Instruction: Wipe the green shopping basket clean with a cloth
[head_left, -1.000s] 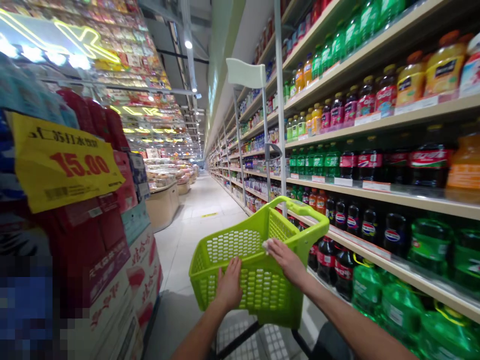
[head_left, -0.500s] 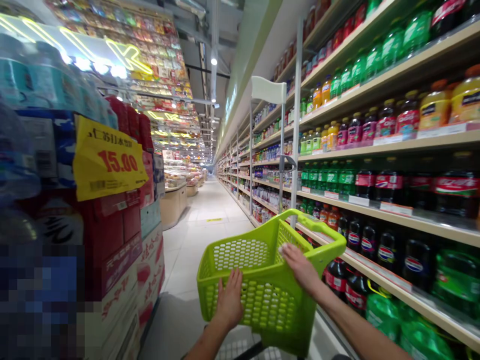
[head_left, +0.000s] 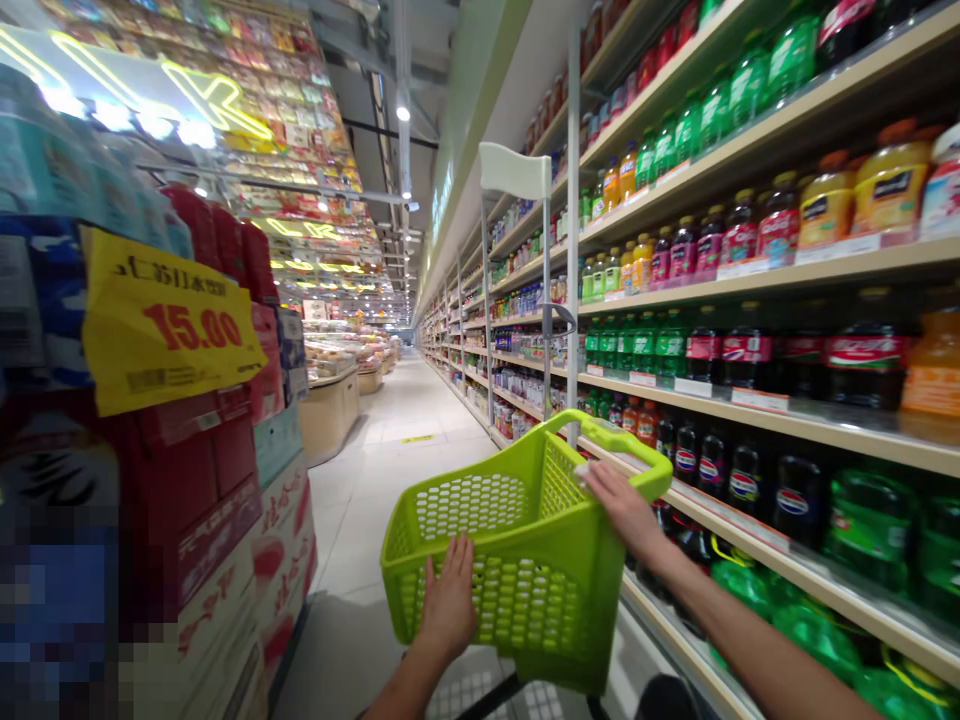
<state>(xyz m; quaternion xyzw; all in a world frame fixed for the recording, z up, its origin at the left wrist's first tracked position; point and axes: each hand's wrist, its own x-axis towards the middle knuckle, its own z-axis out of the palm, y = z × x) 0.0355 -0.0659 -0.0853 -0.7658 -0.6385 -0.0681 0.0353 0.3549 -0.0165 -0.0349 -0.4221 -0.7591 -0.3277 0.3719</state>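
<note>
In the head view a lime-green shopping cart [head_left: 517, 560] with a perforated plastic basket stands turned sideways before me, its handle [head_left: 626, 455] toward the right. The part of the basket I can see into holds no goods. My left hand [head_left: 450, 605] lies on the near side wall, fingers stretched up to the rim. Across the rim close to the handle rests my right hand [head_left: 622, 505], with its fingers extended over the edge. A small whitish patch shows at those fingertips; I cannot tell what it is. Its thumb is hidden.
Shelves of bottled drinks [head_left: 750, 340] line the right side, near the cart. Stacked drink cartons [head_left: 277, 560] with a yellow price sign [head_left: 169, 325] rise at the left. Between them a pale tiled aisle [head_left: 382, 430] runs ahead past wooden display bins [head_left: 330, 410].
My right hand has slid along the rim toward the handle. The cart sits slightly farther left in view, and the shelves and cartons have shifted left too. The left hand stays on the basket side.
</note>
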